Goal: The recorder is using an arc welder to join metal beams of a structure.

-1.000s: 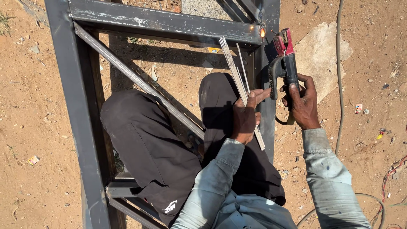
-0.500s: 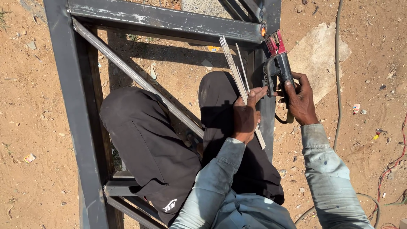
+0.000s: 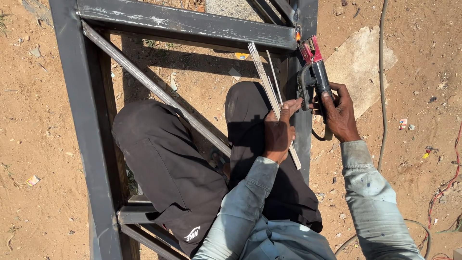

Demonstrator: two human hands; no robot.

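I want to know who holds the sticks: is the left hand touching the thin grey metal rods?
Touching. The head view shows the left hand wrapped around the thin grey metal rods, which pass through its fist.

An outdoor welding site: bare sandy ground (image 3: 43, 120), a steel frame (image 3: 183, 21) and trailing cables (image 3: 382, 72).

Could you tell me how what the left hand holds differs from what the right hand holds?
The left hand grips a bundle of thin grey welding rods; the right hand grips a thick electrode holder with red jaws. The rods fan out loosely past both ends of the fist; the holder's tip sits at a glowing spot on the metal frame. Both point up toward the frame's top bar.
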